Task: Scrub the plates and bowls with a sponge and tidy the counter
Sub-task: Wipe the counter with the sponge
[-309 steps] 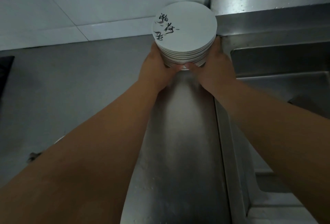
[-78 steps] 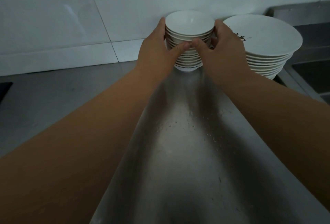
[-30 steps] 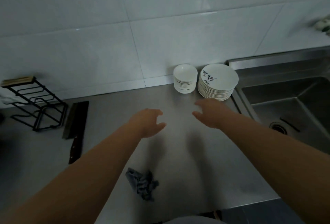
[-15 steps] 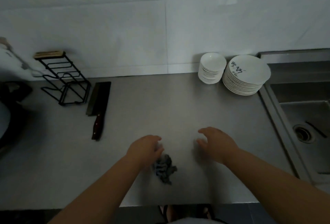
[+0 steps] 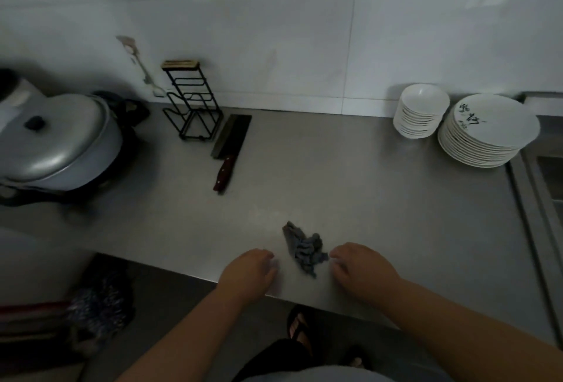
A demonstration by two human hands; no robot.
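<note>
Left hand (image 5: 248, 272) and right hand (image 5: 362, 269) low over front edge of steel bench (image 5: 380, 199), fingers loosely curled, grasping nothing. Between them, just beside both: crumpled dark grey cloth (image 5: 304, 247), right fingertips nearly touching it.

Progress, as judged: white bowl stack (image 5: 422, 110) and white plate stack w/ black brush lettering (image 5: 487, 128) upright at back right, side by side near wall, beside sink rim (image 5: 530, 195). Looks like washing done, tidying left. No sponge in view.

Still loose: cleaver w/ dark blade and reddish handle (image 5: 230, 147) flat on bench, next to black wire rack (image 5: 192, 101). Grey lidded pot (image 5: 58, 141) at far left.

Room: wide bare stretch mid-bench, free for wiping. Cloth near front edge, could drop off if pushed back. Plates close to sink rim.
</note>
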